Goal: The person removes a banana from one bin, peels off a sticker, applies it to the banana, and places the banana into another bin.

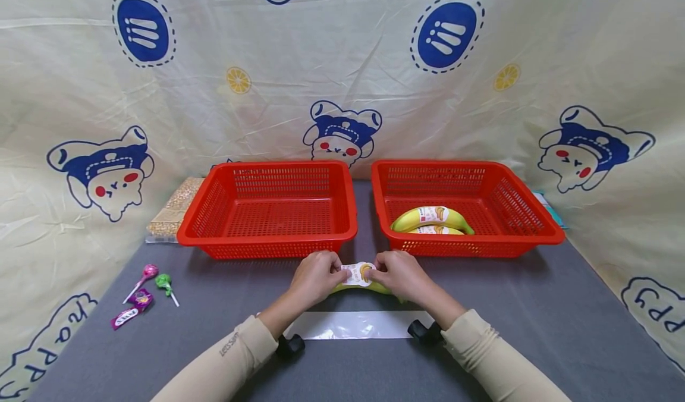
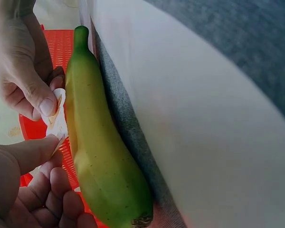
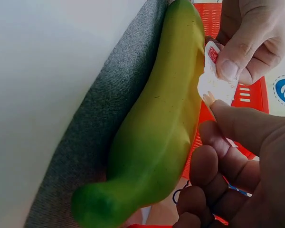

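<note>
A white paper label [image 1: 357, 274] with a printed banana picture is pinched at its two ends. My left hand [image 1: 317, 276] grips one end between thumb and fingers, and my right hand [image 1: 404, 274] pinches the other. Just behind the label in both wrist views is a yellow banana [image 2: 92, 118] with green ends; the label [image 3: 218, 78] stands along its side. Seen from the head, the banana [image 1: 369, 288] is mostly covered by the label and hands. A glossy white strip [image 1: 355, 326] lies on the table nearer to me, between my forearms.
Two red baskets [image 1: 267, 239] stand behind the hands; the right basket [image 1: 514, 239] holds labelled bananas [image 1: 423, 216]. To the left lie a pink lollipop [image 1: 150, 271], a green lollipop [image 1: 163, 281] and purple wrapped sweets [image 1: 141, 299]. A bag of grains [image 1: 176, 209] sits beside the left basket.
</note>
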A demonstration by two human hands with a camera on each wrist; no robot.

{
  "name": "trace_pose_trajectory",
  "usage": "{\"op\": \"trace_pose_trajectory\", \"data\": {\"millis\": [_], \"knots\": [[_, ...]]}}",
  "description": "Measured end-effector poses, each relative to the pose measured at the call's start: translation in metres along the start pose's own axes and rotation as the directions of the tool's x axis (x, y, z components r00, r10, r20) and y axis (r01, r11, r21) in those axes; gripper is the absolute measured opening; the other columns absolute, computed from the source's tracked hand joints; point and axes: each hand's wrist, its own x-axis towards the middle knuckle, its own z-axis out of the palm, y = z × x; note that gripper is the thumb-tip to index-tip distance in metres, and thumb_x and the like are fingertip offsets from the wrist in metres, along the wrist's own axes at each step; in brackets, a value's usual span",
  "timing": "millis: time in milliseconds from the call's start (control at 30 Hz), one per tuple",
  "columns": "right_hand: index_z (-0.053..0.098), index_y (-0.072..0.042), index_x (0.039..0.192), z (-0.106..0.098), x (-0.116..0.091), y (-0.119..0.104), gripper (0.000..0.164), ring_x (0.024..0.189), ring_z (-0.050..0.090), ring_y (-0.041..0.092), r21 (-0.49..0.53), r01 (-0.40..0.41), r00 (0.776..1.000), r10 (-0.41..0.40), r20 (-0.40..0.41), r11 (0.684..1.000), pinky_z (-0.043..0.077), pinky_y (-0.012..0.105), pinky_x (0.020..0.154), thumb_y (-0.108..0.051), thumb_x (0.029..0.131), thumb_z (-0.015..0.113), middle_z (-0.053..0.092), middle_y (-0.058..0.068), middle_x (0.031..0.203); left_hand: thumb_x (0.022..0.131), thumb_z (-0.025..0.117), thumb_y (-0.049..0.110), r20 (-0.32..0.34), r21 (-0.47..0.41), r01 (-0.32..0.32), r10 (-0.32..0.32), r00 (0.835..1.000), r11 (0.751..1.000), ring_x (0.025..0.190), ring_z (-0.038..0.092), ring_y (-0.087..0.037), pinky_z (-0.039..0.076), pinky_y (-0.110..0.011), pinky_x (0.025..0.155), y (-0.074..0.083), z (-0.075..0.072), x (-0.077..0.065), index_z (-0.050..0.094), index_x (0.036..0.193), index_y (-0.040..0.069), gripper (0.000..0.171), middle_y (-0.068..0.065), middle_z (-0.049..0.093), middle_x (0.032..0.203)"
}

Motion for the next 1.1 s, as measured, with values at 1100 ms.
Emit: {"op": "trace_pose_trajectory", "data": {"millis": [1100], "knots": [[0.056, -0.012, 0.084, 0.009, -0.002, 0.007, 0.023, 0.063, 0.047, 0.011, 0.009, 0.015, 0.995, -0.014, -0.101, 1.000, 0.038, 0.027, 0.059, -0.024, 0.077, 0.075, 0.054, -0.001, 0.070, 0.077, 0.073, 0.022, -0.004, 0.067, -0.061, 0.061, 0.998, 0.996, 0.077, 0.059, -0.019, 0.044, -0.032, 0.069, -0.007, 0.008, 0.002, 0.071, 0.091, 0.007, 0.020, -0.005, 0.068, 0.083]]}}
